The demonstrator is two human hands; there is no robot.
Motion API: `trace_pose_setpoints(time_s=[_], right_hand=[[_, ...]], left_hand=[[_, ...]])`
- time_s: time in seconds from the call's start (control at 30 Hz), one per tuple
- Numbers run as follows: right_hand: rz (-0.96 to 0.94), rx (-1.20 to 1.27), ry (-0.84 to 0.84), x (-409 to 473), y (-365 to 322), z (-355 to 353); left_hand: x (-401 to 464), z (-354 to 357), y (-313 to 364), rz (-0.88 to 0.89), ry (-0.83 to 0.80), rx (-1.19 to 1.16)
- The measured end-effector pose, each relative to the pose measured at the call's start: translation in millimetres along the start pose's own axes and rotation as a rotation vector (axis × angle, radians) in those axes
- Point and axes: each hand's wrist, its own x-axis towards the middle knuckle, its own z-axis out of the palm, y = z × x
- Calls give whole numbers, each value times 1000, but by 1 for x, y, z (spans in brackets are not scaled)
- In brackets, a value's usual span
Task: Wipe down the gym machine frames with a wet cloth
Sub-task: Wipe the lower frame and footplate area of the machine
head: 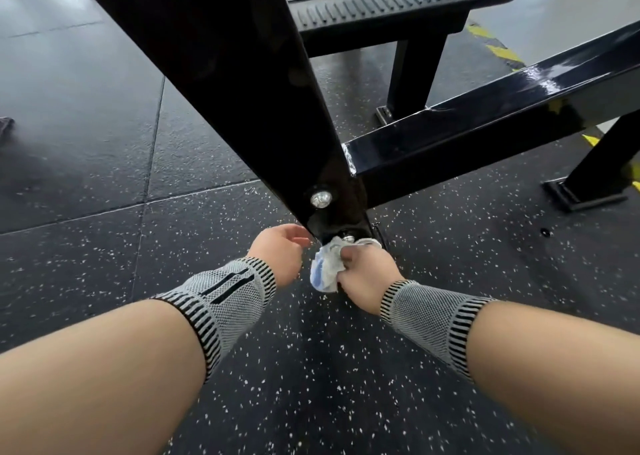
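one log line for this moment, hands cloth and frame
right hand grips cloth | cloth at frame post base | left hand open beside post | wiping low

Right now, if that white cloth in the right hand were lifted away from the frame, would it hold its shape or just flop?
Probably flop: the cloth is bunched into soft folds in the right hand and hangs limp below the fingers. It looks light for its size. If wet, it may cling to the black frame.
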Motion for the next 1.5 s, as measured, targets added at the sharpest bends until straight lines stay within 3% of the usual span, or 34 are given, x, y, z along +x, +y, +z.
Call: trace_pose_setpoints(time_s=[0.2, 0.5, 0.73, 0.83, 0.93, 1.0, 1.07, 1.17, 1.23, 1.3, 1.37, 1.5], right_hand=[[-106, 202, 231, -21, -24, -30], [-428, -76, 447, -38, -47, -40], [-707, -151, 638, -48, -84, -62], [-801, -337, 643, -44, -100, -72], [-801, -670, 542, -41, -95, -74], [-848, -830, 566, -39, -96, -80], [-937, -890, 714, -40, -113, -95], [-1032, -752, 1002, -45, -145, -123], [-1117, -748, 1076, -50, -158, -133], [-1207, -942, 1003, -48, -164, -138], [-1173, -1203, 833, -42, -167, -136], [-816, -1809, 288, -42, -177, -107]], left_hand=[[-6, -11, 7, 115, 93, 15], [-30, -35, 24, 204, 220, -289], [-62, -62, 48, 251, 334, -454], [-75, -72, 59, 284, 433, -523], [-80, -85, 74, 270, 437, -668], [-81, -95, 82, 301, 450, -691], [-83, -107, 87, 329, 466, -719], [-79, -122, 92, 329, 441, -741], [-77, -131, 94, 343, 411, -699], [-71, -137, 89, 322, 383, -657], [-60, -142, 79, 246, 382, -678], [-46, -141, 66, 144, 281, -901]])
